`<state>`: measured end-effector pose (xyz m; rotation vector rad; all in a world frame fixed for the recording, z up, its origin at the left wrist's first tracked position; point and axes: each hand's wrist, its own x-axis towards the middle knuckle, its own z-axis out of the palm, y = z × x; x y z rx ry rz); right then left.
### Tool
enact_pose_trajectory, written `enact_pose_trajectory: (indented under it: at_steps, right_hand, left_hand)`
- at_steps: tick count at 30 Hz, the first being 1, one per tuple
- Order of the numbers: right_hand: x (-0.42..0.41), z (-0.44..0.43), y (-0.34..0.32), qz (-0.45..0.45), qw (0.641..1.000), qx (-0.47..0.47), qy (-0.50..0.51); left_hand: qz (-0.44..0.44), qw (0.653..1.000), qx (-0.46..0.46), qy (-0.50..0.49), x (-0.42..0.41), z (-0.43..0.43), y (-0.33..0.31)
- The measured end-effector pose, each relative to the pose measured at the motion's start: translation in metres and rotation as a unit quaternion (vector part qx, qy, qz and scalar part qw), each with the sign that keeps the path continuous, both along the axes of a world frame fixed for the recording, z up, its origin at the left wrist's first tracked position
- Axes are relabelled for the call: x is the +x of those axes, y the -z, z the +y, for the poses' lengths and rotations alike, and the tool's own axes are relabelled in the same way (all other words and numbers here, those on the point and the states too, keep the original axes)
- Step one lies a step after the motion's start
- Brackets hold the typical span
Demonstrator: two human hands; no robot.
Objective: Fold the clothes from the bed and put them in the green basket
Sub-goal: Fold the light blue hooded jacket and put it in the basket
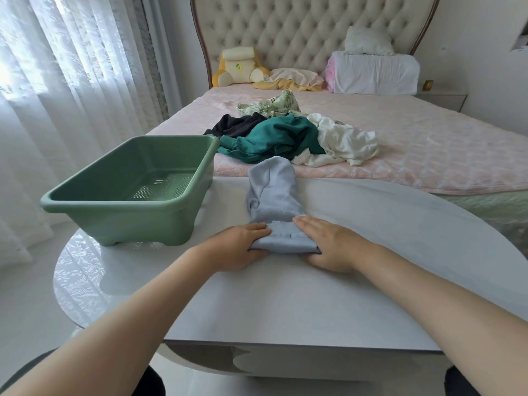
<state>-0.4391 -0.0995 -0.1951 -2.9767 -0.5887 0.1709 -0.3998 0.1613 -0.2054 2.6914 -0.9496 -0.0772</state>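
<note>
Clothes wait in a loose heap [274,135] on the bed [428,144], and one pale blue garment [274,195] lies lengthwise on the white table [285,304], its far end reaching the bed's edge and its near end under both hands. The left hand [238,247] pinches the near left corner, fingers on top and thumb at the lower edge. The right hand [331,245] lies on the near right corner with straight fingers pressing down; whether its thumb is tucked under the cloth cannot be told. The green basket [114,212] stands to the left on the table, just beside the garment and with nothing in it. The step in hand looks like a fold of the near end, very early in the task. To do it well, both hands should take matching corners, keep the near edge taut and square, and carry it evenly towards the far end so the sides line up. The left side of the garment is bunched in the middle; smoothing that flat first would stop a crease being folded in. A final press along the fold would help the bundle hold together on its way to the basket.
</note>
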Motion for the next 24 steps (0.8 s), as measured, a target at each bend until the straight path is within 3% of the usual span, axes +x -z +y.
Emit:
enact_pose_trajectory:
  at_steps: [5, 8, 11, 13, 15, 17, 21, 24]
  right_hand:
    - [0.004, -0.007, 0.006, -0.004, 0.998, 0.058, 0.029]
    - [0.002, -0.008, 0.007, -0.047, 0.994, 0.097, 0.023]
    - [-0.003, -0.007, 0.003, -0.084, 0.989, 0.124, -0.022]
    - [-0.007, -0.002, 0.003, -0.065, 0.993, 0.092, -0.045]
    - [-0.011, 0.006, 0.007, -0.044, 0.998, 0.038, -0.039]
    - [-0.011, 0.011, 0.010, -0.048, 0.998, 0.046, -0.016]
    - [-0.003, 0.011, -0.006, -0.056, 0.988, 0.142, 0.033]
    - [0.003, 0.007, -0.025, -0.054, 0.954, 0.277, 0.101]
  left_hand:
    - [-0.010, 0.999, 0.036, 0.017, 0.009, 0.002, -0.004]
    - [0.013, 1.000, -0.026, -0.006, 0.007, 0.002, -0.009]
    - [-0.091, 0.995, -0.051, -0.005, 0.001, -0.003, -0.006]
    - [-0.140, 0.988, -0.049, 0.035, -0.002, -0.007, 0.001]
    - [-0.120, 0.991, -0.043, 0.046, -0.005, -0.011, 0.005]
    - [-0.076, 0.995, -0.063, 0.029, -0.007, -0.011, 0.004]
    - [-0.001, 0.993, -0.117, -0.030, -0.003, -0.005, -0.017]
    - [0.076, 0.977, -0.184, -0.079, -0.007, -0.003, -0.039]
